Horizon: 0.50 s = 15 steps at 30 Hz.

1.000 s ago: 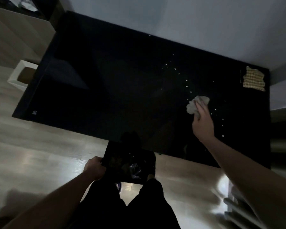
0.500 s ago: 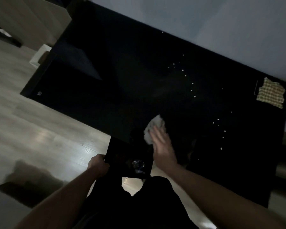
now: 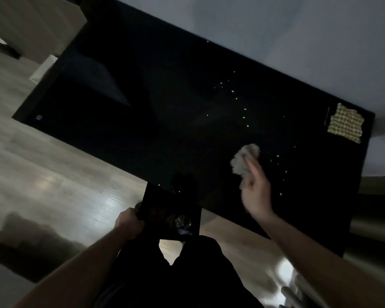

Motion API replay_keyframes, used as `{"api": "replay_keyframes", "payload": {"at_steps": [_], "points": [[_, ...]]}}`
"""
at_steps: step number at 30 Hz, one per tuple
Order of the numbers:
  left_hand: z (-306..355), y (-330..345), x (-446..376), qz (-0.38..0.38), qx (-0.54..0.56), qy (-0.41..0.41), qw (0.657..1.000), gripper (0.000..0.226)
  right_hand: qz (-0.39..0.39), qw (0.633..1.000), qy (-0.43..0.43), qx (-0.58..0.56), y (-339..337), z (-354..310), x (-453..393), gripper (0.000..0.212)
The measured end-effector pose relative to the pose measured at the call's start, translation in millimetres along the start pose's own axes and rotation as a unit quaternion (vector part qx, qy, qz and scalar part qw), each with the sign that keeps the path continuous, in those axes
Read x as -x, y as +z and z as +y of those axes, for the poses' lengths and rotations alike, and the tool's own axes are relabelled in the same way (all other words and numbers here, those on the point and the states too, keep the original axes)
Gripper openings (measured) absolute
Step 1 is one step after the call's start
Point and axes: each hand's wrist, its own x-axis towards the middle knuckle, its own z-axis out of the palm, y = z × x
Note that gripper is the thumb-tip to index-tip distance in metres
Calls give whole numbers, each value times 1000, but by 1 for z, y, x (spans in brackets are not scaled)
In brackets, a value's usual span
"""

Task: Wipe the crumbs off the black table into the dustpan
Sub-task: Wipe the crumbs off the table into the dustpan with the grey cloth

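Dim rm. Pale wall (image 3: 298, 30) running behind; wood-look floor (image 3: 53, 174) catching a glare patch nr centre. Beige cabinet (image 3: 31, 23) standing top left w/ white bin (image 3: 43, 68) sitting beside it.

A small round emblem on the black table's (image 3: 142, 103) corner is unreadable.
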Motion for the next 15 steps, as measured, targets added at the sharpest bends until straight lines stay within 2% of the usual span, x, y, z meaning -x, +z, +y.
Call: {"api": "replay_keyframes", "payload": {"at_steps": [4, 8, 11, 15], "points": [[2, 8, -5, -3, -5, 3, 1000, 51, 60, 986, 48, 149, -65, 79, -20, 55], [17, 4, 10, 2, 5, 13, 1000, 48, 63, 974, 116, 185, -72, 119, 7, 61], [29, 2, 22, 7, 6, 28, 1000, 42, 84, 974, 145, 154, -35, 97, 34, 67], [34, 3, 27, 8, 24, 35, 999, 42, 38, 988, 118, 96, 36, 46, 75, 74]]}}
